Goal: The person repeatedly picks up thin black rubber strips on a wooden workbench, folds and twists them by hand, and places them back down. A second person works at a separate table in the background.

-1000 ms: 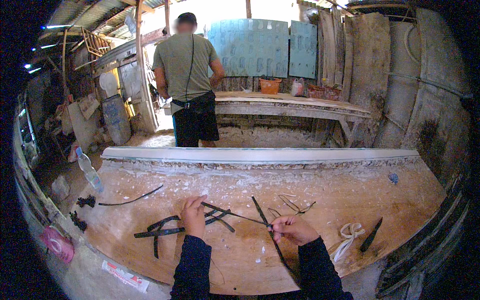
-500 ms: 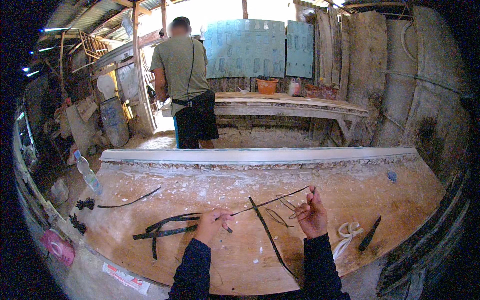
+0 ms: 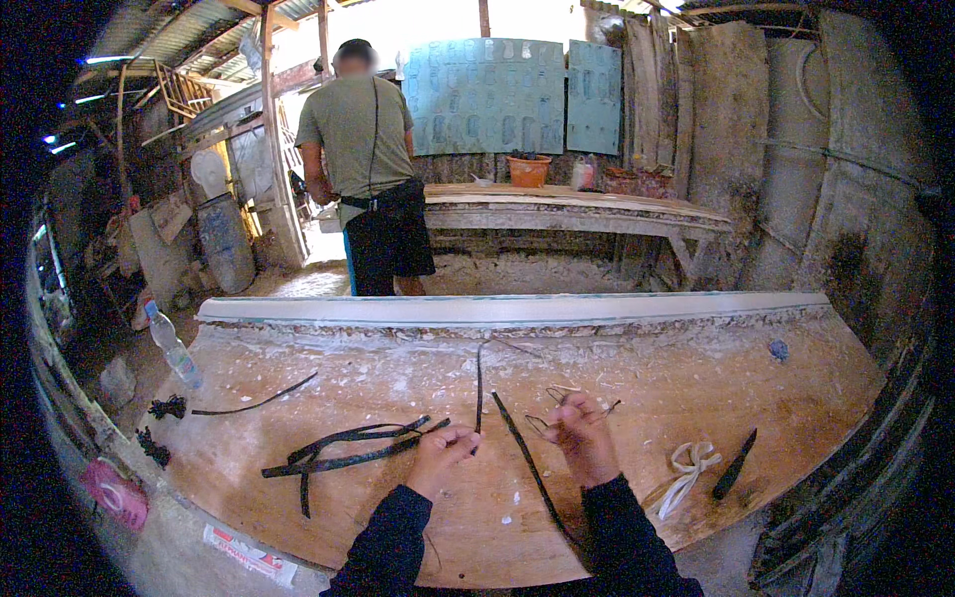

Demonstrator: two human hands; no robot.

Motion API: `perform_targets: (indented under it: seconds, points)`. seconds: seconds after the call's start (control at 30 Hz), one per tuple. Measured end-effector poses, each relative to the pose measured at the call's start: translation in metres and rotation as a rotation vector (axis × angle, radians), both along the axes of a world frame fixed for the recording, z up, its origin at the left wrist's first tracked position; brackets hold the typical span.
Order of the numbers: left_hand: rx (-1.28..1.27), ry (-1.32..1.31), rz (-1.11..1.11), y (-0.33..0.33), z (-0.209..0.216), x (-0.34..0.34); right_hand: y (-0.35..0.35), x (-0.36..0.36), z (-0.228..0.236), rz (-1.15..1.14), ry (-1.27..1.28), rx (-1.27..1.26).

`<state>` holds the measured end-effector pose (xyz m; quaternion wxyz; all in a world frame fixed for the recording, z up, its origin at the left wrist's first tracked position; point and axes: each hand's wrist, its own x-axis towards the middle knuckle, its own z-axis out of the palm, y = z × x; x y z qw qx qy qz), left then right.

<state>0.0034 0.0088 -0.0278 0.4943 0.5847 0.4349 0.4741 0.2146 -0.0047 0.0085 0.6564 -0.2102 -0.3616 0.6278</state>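
My left hand (image 3: 445,462) is closed in a pinch on a thin black strip (image 3: 479,383), which rises from the fingertips and bends over at its top. My right hand (image 3: 585,443) has its fingers curled together; a thin dark strand shows beside the fingertips, but whether they grip it is unclear. Thin dark loops (image 3: 537,422) lie just left of that hand. Between the hands a longer black strip (image 3: 527,463) lies on the board. Several flat black strips (image 3: 333,462) are heaped left of my left hand.
Right of my hands are a white tied strip (image 3: 686,478) and a dark pointed blade (image 3: 734,466). A clear bottle (image 3: 174,345) and black bundles (image 3: 154,448) sit at the left. A long white ledge (image 3: 517,310) borders the wooden board (image 3: 298,542). A person (image 3: 363,149) stands beyond.
The black strip, stretched between both hands earlier, now stands up from my left hand alone. My right hand has moved left and a little nearer, and my left hand slightly right.
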Motion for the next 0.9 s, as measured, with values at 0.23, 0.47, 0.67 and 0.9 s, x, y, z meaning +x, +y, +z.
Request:
perform_targets:
  seconds: [0.23,0.47,0.67,0.9]
  points:
    - [-0.264,-0.272,-0.09,-0.013,-0.001,0.019,-0.002,-0.03,-0.026,0.102,-0.443,-0.04]
    - [-0.237,-0.162,-0.03,-0.014,0.0,0.018,-0.003,-0.03,-0.03,0.072,-0.517,-0.07]
    - [-0.167,-0.17,-0.033,-0.014,0.001,0.019,0.002,-0.033,-0.038,0.018,-0.648,-0.005]
    - [-0.068,-0.134,-0.085,-0.013,0.003,0.018,-0.002,-0.034,-0.036,0.074,-0.507,-0.062]
